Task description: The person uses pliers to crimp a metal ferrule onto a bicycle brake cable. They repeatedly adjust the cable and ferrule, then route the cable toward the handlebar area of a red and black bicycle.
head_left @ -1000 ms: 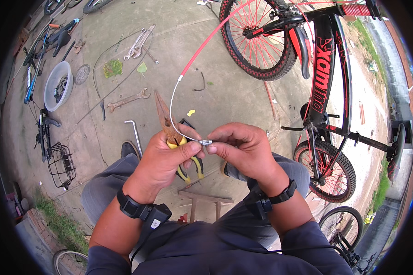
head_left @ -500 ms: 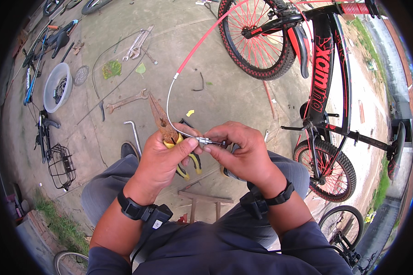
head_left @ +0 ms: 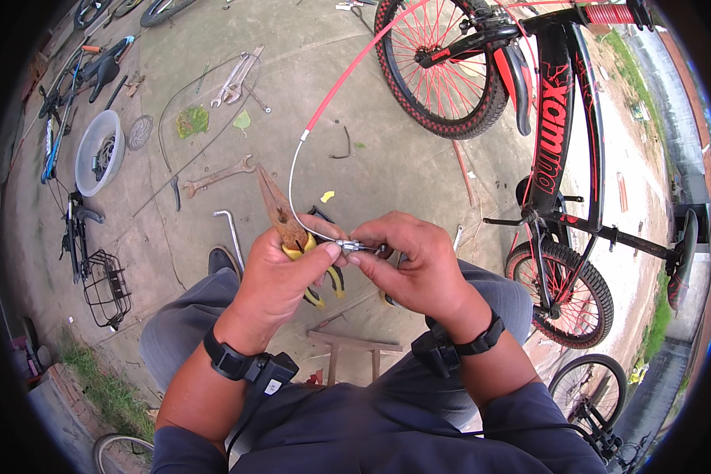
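Observation:
My left hand (head_left: 280,280) is closed around rusty long-nose pliers (head_left: 283,209) with yellow handles, their tip pointing away from me. Its thumb also presses on a small silver fitting (head_left: 350,246) at the end of a cable. My right hand (head_left: 419,268) pinches that fitting from the right, where a short dark piece shows, partly hidden by the fingers. From the fitting a bare pale cable (head_left: 292,182) curves upward into red housing (head_left: 340,83), which runs toward the black and red bicycle (head_left: 553,130) on my right.
Wrenches (head_left: 234,77), a rusty spanner (head_left: 213,175), a bent bar (head_left: 231,229), loose cables and a translucent tub of parts (head_left: 88,162) lie on the concrete. Bike parts and a wire basket (head_left: 107,292) are at left. A wooden stool (head_left: 332,347) shows between my legs.
The short dark piece at the fitting's right end has come into sight between my right fingers. Both hands have shifted slightly, and the pliers and pale cable tilt a little further left.

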